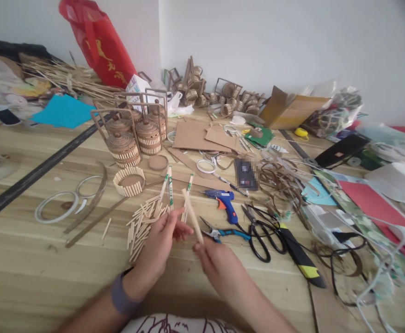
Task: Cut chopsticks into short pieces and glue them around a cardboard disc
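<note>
My right hand (219, 266) grips the lower end of a light wooden stick (193, 216), which slants up and away to the left. My left hand (162, 238) is just left of the stick, fingers apart and nothing visible in them. Short cut wooden sticks (142, 222) lie in a loose pile beside and partly behind that hand. Paper-wrapped chopsticks (170, 189) with green print lie beyond it. To the right of the stick are blue-handled pliers (225, 233), a blue glue gun (226, 203) and black scissors (261, 233).
Lidded stick baskets with handles (122, 148) stand back left, behind an open stick ring (129, 181). Tape rolls (57, 207) lie left. A yellow-black cutter (301, 259), tangled brown strips (282, 178) and cords crowd the right. Cardboard (199, 135) lies at the back.
</note>
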`<state>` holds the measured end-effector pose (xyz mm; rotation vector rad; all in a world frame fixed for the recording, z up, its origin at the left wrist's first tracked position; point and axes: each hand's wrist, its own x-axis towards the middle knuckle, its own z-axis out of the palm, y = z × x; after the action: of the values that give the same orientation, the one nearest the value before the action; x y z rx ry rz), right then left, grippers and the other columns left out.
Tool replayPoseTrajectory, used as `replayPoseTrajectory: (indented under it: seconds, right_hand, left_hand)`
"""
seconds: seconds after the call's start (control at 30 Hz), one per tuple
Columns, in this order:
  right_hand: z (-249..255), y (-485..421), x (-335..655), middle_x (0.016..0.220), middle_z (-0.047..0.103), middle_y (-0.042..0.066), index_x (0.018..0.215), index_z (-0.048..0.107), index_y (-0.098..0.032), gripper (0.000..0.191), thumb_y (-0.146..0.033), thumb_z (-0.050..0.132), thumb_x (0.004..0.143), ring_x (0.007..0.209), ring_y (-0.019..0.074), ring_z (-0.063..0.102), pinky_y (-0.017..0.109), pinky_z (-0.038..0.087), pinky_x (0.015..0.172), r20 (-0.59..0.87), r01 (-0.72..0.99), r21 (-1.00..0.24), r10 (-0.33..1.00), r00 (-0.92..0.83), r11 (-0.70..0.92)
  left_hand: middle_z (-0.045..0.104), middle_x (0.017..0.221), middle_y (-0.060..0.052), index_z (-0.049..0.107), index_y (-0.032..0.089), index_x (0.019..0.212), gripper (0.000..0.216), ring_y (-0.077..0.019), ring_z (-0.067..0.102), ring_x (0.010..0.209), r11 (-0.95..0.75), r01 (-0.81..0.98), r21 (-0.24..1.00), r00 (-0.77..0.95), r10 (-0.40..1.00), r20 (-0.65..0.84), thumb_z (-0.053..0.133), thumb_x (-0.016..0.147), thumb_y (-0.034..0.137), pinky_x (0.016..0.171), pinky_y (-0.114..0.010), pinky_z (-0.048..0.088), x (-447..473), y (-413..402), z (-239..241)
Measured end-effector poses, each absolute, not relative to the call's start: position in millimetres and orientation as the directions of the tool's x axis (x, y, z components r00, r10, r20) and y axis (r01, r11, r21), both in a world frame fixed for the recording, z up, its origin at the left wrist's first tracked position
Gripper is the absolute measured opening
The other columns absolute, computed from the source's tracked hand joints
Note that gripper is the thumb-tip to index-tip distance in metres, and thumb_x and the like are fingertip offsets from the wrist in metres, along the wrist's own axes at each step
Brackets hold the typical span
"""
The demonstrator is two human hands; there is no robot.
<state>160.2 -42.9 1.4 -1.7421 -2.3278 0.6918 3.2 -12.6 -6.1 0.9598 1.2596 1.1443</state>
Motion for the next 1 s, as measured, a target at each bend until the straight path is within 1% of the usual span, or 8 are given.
replayPoseTrajectory:
  seconds: [0.1,0.23,0.3,0.37,0.53,0.63,0.83,1.0]
  right_hand:
    - [4.6,-37.1,177.0,0.068,0.072,0.008,0.084,0.061,-0.017,0.04,-0.031,0.027,0.099,0.06,0.0216,0.068,0.026,0.037,0.05,-0.139,0.907,-0.402,0.972,-0.191,0.121]
    - [6.6,-40.2,177.0,0.074,0.075,0.007,0.116,0.059,-0.02,0.031,-0.028,0.036,0.097,0.067,0.0248,0.072,0.027,0.042,0.052,-0.215,0.961,-0.252,0.962,-0.17,0.114]
    - [3.5,-42.2,171.3,0.073,0.075,0.008,0.126,0.054,-0.022,0.033,-0.027,0.041,0.096,0.065,0.0268,0.073,0.027,0.042,0.05,-0.274,0.992,-0.097,0.956,-0.106,0.083]
    - [-0.5,-42.4,167.4,0.07,0.075,0.009,0.122,0.056,-0.023,0.03,-0.027,0.042,0.097,0.063,0.028,0.073,0.027,0.041,0.048,-0.297,0.999,0.012,0.954,-0.043,0.048]
    - [-6.4,-36.1,175.2,0.066,0.073,0.009,0.108,0.061,-0.021,0.022,-0.028,0.042,0.097,0.059,0.0276,0.072,0.025,0.039,0.045,-0.24,0.996,0.082,0.97,0.048,-0.029]
    - [-6.7,-31.4,185.1,0.064,0.072,0.009,0.104,0.061,-0.019,0.021,-0.029,0.045,0.095,0.055,0.0257,0.069,0.025,0.036,0.044,-0.188,0.999,-0.012,0.982,0.033,-0.036]
    - [0.5,-21.7,187.3,0.058,0.065,0.003,0.079,0.061,-0.02,0.037,-0.042,0.036,0.095,0.052,0.0186,0.062,0.024,0.04,0.05,-0.004,0.83,-0.551,0.994,-0.11,0.089]
    - [7.1,-11.2,180.0,0.068,0.067,0.006,0.083,0.066,-0.018,0.045,-0.053,0.038,0.09,0.051,0.0178,0.059,0.027,0.042,0.05,-0.018,0.66,-0.751,1.0,0.0,-0.014]
  left_hand:
    - [0.074,0.083,-0.008,0.063,0.016,0.115,0.05,-0.0242,0.068,0.079,0.124,0.118,0.985,0.095,0.986,-0.136,0.039,0.093,0.054,0.077,-0.036,0.05,2.2,-15.6,-1.5]
    - [0.07,0.113,-0.011,0.064,0.017,0.111,0.041,-0.0246,0.063,0.108,-0.066,0.439,0.896,0.222,0.974,-0.038,0.032,0.098,0.04,0.097,-0.039,0.046,2.9,-17.7,-3.9]
    - [0.068,0.117,-0.012,0.062,0.016,0.113,0.038,-0.0257,0.063,0.109,-0.144,0.563,0.814,0.244,0.97,0.003,0.032,0.098,0.034,0.096,-0.041,0.047,3.6,-17.8,-10.4]
    - [0.069,0.113,-0.014,0.061,0.015,0.115,0.034,-0.0272,0.064,0.106,-0.21,0.669,0.713,0.253,0.966,0.047,0.034,0.098,0.028,0.093,-0.043,0.049,3.6,-17.6,-17.8]
    - [0.067,0.109,-0.014,0.058,0.015,0.112,0.027,-0.0263,0.063,0.102,-0.324,0.783,0.53,0.269,0.946,0.181,0.035,0.099,0.022,0.089,-0.042,0.05,-0.7,-16.3,-24.7]
    - [0.066,0.11,-0.013,0.057,0.015,0.108,0.025,-0.0262,0.061,0.104,-0.346,0.792,0.502,0.27,0.937,0.22,0.034,0.099,0.02,0.09,-0.042,0.048,-2.6,-15.9,-20.0]
    - [0.067,0.096,-0.009,0.054,0.018,0.103,0.026,-0.0245,0.064,0.089,-0.214,0.7,0.681,0.259,0.965,0.038,0.03,0.1,0.028,0.076,-0.035,0.048,2.1,-19.7,-5.1]
    - [0.062,0.077,-0.005,0.049,0.021,0.088,0.031,-0.0225,0.061,0.072,-0.085,0.68,0.728,0.19,0.98,-0.063,0.025,0.099,0.036,0.063,-0.031,0.04,5.5,-22.9,-0.1]
